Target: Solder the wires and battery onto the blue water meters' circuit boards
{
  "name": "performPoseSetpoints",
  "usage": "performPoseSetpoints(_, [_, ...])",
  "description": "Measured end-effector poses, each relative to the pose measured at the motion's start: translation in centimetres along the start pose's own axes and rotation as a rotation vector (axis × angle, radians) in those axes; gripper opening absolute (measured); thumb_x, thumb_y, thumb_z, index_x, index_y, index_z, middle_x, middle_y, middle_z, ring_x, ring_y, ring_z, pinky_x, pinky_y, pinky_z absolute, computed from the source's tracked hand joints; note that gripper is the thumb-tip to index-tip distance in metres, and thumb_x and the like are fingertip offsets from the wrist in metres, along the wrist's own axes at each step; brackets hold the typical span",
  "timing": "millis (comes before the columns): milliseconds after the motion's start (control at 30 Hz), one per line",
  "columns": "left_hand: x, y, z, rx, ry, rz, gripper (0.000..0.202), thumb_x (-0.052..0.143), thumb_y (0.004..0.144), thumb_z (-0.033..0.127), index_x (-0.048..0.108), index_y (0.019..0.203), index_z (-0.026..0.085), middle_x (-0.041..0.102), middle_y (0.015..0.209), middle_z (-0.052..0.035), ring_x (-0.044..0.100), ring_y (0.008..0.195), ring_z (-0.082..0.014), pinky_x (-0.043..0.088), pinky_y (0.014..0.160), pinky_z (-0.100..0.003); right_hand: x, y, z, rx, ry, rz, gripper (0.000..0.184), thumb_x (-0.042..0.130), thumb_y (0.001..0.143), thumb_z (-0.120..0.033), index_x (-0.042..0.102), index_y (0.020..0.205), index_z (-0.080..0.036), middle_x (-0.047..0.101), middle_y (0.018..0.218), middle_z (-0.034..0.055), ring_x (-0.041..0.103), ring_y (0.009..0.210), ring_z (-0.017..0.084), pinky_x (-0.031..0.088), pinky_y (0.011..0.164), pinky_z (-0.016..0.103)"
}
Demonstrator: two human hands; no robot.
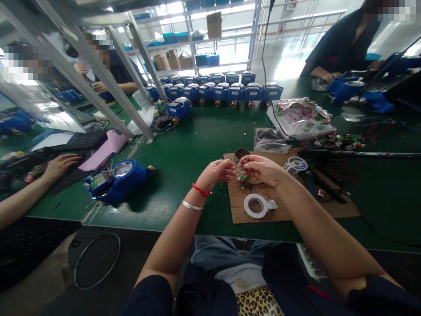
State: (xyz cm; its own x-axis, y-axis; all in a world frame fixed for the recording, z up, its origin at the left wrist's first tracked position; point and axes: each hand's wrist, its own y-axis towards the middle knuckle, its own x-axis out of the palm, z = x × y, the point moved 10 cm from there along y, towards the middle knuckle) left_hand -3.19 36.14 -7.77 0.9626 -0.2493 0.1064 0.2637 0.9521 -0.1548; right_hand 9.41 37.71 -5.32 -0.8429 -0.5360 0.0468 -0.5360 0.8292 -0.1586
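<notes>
My left hand (215, 172) and my right hand (261, 169) meet above a brown cardboard mat (286, 210) on the green table (194, 145). Both pinch a small green circuit board with red and white wires (242, 174) between their fingertips. Right behind the hands stands a small round tin (241, 154). A white tape roll (256, 205) lies on the mat just below my hands, and a solder spool (297, 164) sits to the right of my right hand.
A blue water meter (115, 180) lies open at the left, next to another person's hand (59, 166) and a keyboard (83, 139). A row of blue meters (220, 91) lines the far side. A bag of wired boards (301, 117) and a soldering iron (345, 154) lie at right.
</notes>
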Motion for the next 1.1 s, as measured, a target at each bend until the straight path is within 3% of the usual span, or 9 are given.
performPoseSetpoints(67, [1.7,-0.3,-1.4,-0.149,-0.175,-0.110,0.047,0.052,0.088,0.056,0.060,0.102,0.012,0.068,0.100,-0.0148,0.070,0.084,-0.0222,0.056,0.062,-0.028,1.4,0.6,0.9,0.021,0.072,-0.050,0.021,0.064,0.076,-0.023,0.062,0.096,-0.017,0.068,0.093,0.0039,0.063,0.075,0.011,0.054,0.073,0.025])
performPoseSetpoints(133, [2.2,-0.6,-2.1,-0.203,-0.254,-0.165,0.050,0.052,0.087,0.059,0.060,0.101,0.011,0.068,0.095,-0.0144,0.070,0.082,-0.0217,0.052,0.055,-0.023,2.3,1.1,1.5,-0.009,0.001,-0.086,0.025,0.064,0.078,-0.025,0.064,0.101,-0.017,0.069,0.097,0.0041,0.064,0.081,0.013,0.054,0.077,0.027])
performPoseSetpoints(267, [1.7,-0.5,-3.0,-0.205,-0.257,-0.221,0.042,0.065,0.084,0.046,0.061,0.105,0.011,0.067,0.093,-0.0107,0.068,0.076,-0.0154,0.049,0.052,-0.018,3.1,1.1,2.2,-0.125,-0.124,-0.120,0.036,0.056,0.084,-0.026,0.063,0.119,-0.019,0.068,0.117,0.0053,0.063,0.106,0.019,0.048,0.098,0.037])
performPoseSetpoints(400, [0.8,0.3,-3.6,-0.185,-0.175,-0.188,0.040,0.078,0.074,0.031,0.062,0.104,0.011,0.064,0.084,-0.0042,0.064,0.067,-0.0100,0.048,0.053,-0.016,2.6,1.0,2.2,-0.248,-0.326,0.011,0.040,0.050,0.084,-0.017,0.063,0.122,-0.022,0.067,0.121,0.0040,0.060,0.116,0.020,0.039,0.109,0.039])
performPoseSetpoints(567, [-0.1,0.5,-4.0,-0.217,-0.133,-0.095,0.043,0.076,0.074,0.028,0.060,0.111,0.011,0.068,0.090,-0.0082,0.069,0.072,-0.0153,0.052,0.056,-0.020,2.1,1.3,2.9,-0.294,-0.321,0.100,0.035,0.052,0.085,-0.018,0.062,0.119,-0.022,0.068,0.117,0.0051,0.064,0.108,0.019,0.047,0.099,0.035])
performPoseSetpoints(767, [-0.1,0.0,-3.6,-0.242,-0.189,-0.087,0.040,0.072,0.078,0.025,0.060,0.113,0.011,0.070,0.094,-0.0114,0.071,0.080,-0.0189,0.056,0.068,-0.027,0.3,1.1,2.9,-0.279,-0.424,0.244,0.020,0.060,0.083,-0.029,0.066,0.100,-0.019,0.070,0.099,0.0054,0.066,0.090,0.019,0.052,0.085,0.034])
performPoseSetpoints(967, [-0.1,0.0,-3.2,-0.190,-0.201,-0.076,0.041,0.079,0.070,0.025,0.061,0.104,0.010,0.069,0.087,-0.0071,0.067,0.076,-0.0142,0.054,0.074,-0.028,0.4,0.8,2.2,-0.265,-0.413,0.243,0.020,0.059,0.084,-0.031,0.067,0.098,-0.019,0.071,0.094,0.0040,0.065,0.084,0.018,0.050,0.080,0.031])
performPoseSetpoints(1100, [-0.3,-0.1,-2.9,-0.162,-0.140,-0.078,0.036,0.078,0.072,0.030,0.060,0.096,0.011,0.065,0.080,-0.0032,0.062,0.068,-0.0097,0.051,0.067,-0.024,0.8,0.5,1.7,-0.247,-0.407,0.230,0.023,0.056,0.087,-0.037,0.068,0.096,-0.020,0.071,0.089,0.0029,0.064,0.080,0.017,0.049,0.076,0.029])
